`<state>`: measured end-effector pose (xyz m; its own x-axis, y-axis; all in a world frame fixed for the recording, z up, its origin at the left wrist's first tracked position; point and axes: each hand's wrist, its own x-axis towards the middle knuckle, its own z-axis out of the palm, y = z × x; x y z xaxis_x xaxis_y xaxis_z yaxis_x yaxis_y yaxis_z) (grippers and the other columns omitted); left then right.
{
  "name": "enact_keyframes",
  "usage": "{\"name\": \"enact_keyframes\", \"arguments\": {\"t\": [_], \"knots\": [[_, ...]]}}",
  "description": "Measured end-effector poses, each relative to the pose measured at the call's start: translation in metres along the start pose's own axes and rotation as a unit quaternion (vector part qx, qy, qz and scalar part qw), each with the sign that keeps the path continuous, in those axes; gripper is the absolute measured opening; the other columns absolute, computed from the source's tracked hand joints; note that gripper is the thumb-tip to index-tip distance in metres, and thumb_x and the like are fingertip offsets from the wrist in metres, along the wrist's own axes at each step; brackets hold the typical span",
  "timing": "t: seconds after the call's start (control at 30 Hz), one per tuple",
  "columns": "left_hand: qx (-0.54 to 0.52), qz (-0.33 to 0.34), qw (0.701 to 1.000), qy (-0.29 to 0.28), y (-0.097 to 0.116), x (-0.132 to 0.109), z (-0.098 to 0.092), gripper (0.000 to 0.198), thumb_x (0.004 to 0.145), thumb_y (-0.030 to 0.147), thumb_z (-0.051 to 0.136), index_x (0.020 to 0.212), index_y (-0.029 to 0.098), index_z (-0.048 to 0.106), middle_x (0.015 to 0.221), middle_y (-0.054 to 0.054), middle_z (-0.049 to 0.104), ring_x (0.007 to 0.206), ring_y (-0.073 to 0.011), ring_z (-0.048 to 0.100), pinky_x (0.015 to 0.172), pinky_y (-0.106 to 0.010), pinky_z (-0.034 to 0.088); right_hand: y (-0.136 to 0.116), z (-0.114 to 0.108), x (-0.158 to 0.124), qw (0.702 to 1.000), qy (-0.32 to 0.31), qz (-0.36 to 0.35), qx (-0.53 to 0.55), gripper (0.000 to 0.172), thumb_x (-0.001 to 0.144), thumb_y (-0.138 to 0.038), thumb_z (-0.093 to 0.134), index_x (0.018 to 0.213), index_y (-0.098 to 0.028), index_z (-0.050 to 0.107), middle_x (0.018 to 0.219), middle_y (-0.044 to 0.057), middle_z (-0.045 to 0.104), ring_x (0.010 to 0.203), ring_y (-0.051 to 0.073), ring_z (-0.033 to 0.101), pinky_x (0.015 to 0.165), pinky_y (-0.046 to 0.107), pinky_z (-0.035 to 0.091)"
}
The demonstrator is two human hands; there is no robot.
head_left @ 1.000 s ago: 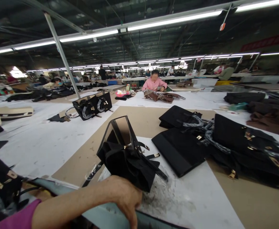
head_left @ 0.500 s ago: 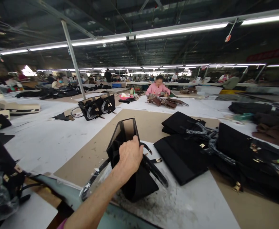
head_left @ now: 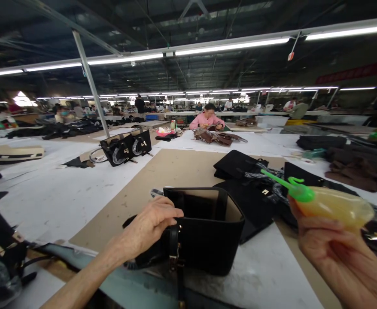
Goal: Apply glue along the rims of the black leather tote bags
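A black handbag (head_left: 208,244) stands upright at the front edge of the table, its mouth open and the beige lining showing. My left hand (head_left: 154,221) pinches the near rim of the bag at its left end, fingers closed over the edge. A buckled strap hangs down the bag's front below that hand. Off to the right, my right hand (head_left: 333,244) is wrapped round a squeeze bottle (head_left: 339,208) of yellowish liquid. Its green spout points left, raised above the table and apart from the bag.
More black bags (head_left: 240,165) with plastic-wrapped handles lie right of centre. Two finished-looking bags (head_left: 127,146) stand further back left. A person in pink (head_left: 206,120) sits across the table behind brown pieces (head_left: 214,137). A metal post (head_left: 92,86) rises at left.
The bag has turned so its opening faces up and its front faces me. My left hand has shifted left along it. My right hand has come into view with the squeeze bottle.
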<state>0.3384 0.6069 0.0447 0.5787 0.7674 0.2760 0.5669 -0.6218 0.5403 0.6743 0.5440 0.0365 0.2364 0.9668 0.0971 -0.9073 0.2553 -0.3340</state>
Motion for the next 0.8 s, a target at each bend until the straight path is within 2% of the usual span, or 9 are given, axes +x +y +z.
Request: {"name": "enact_keyframes", "arguments": {"t": [0.1,0.17,0.27,0.33,0.4,0.47,0.6,0.7,0.8], "knots": [[-0.095,-0.013,0.993,0.063,-0.012,-0.006,0.006,0.019,0.088,0.023,0.048,0.085,0.022,0.067,0.096,-0.003,0.065,0.103,-0.0174,0.054,0.094,-0.031,0.041,0.030,0.033,0.009,0.993,-0.048,0.109,-0.008,0.046,0.074,-0.004,0.077,0.115,-0.018,0.062,0.071,-0.002,0.059,0.058,0.004,0.058,0.059,0.002,0.046],[-0.143,-0.045,0.978,0.145,-0.017,-0.006,0.014,0.020,0.087,0.030,0.048,0.084,0.021,0.066,0.099,-0.004,0.065,0.103,-0.0186,0.055,0.095,-0.032,0.040,0.048,0.050,0.017,0.988,-0.071,0.135,-0.026,0.041,0.075,-0.009,0.078,0.113,-0.017,0.062,0.070,-0.003,0.058,0.055,0.003,0.057,0.057,0.002,0.047],[-0.153,-0.144,0.947,0.243,-0.015,0.001,0.022,0.021,0.084,0.036,0.051,0.079,0.019,0.061,0.092,-0.004,0.063,0.088,-0.0184,0.058,0.084,-0.031,0.043,0.072,0.067,0.032,0.986,-0.032,0.165,0.024,0.038,0.084,-0.014,0.072,0.118,-0.017,0.056,0.075,-0.002,0.057,0.059,0.006,0.057,0.055,0.008,0.051],[-0.126,-0.229,0.939,0.222,-0.012,0.007,0.023,0.023,0.077,0.040,0.058,0.084,0.018,0.058,0.081,-0.002,0.061,0.078,-0.0181,0.057,0.073,-0.030,0.043,0.084,0.072,0.042,0.981,0.016,0.176,0.077,0.031,0.092,-0.020,0.062,0.122,-0.019,0.052,0.081,0.001,0.056,0.063,0.010,0.057,0.053,0.014,0.054],[-0.091,-0.298,0.935,0.168,-0.010,0.013,0.019,0.041,0.066,0.045,0.066,0.095,0.019,0.055,0.081,-0.001,0.060,0.075,-0.0191,0.057,0.066,-0.029,0.042,0.092,0.073,0.049,0.976,0.047,0.183,0.108,0.026,0.098,-0.026,0.051,0.123,-0.019,0.050,0.087,0.005,0.055,0.067,0.014,0.057,0.051,0.020,0.055],[-0.062,-0.323,0.937,0.118,-0.012,0.018,0.013,0.057,0.057,0.051,0.072,0.100,0.019,0.053,0.088,-0.004,0.061,0.080,-0.0215,0.057,0.064,-0.029,0.041,0.096,0.070,0.051,0.973,0.058,0.188,0.118,0.026,0.101,-0.031,0.043,0.123,-0.020,0.049,0.092,0.006,0.054,0.069,0.015,0.056,0.051,0.022,0.056],[0.000,-0.302,0.953,0.022,-0.013,0.027,-0.001,0.056,0.057,0.059,0.070,0.092,0.018,0.058,0.090,-0.005,0.064,0.081,-0.0240,0.060,0.061,-0.030,0.042,0.093,0.064,0.044,0.973,0.066,0.193,0.103,0.036,0.103,-0.038,0.028,0.120,-0.018,0.051,0.086,0.006,0.052,0.068,0.016,0.056,0.049,0.024,0.055],[0.157,-0.276,0.948,-0.009,0.002,0.034,-0.008,0.040,0.063,0.047,0.071,0.084,0.014,0.062,0.091,-0.011,0.064,0.086,-0.0291,0.061,0.068,-0.035,0.045,0.090,0.063,0.037,0.972,0.073,0.202,0.092,0.038,0.103,-0.040,0.025,0.115,-0.018,0.054,0.086,0.006,0.052,0.067,0.016,0.055,0.049,0.024,0.055],[0.286,-0.113,0.951,-0.004,0.025,0.039,-0.004,0.022,0.070,0.026,0.068,0.087,0.013,0.063,0.104,-0.014,0.062,0.101,-0.0321,0.056,0.083,-0.040,0.043,0.088,0.062,0.035,0.969,0.072,0.212,0.104,0.038,0.103,-0.039,0.025,0.112,-0.018,0.056,0.087,0.006,0.052,0.068,0.016,0.055,0.049,0.023,0.055]]}}
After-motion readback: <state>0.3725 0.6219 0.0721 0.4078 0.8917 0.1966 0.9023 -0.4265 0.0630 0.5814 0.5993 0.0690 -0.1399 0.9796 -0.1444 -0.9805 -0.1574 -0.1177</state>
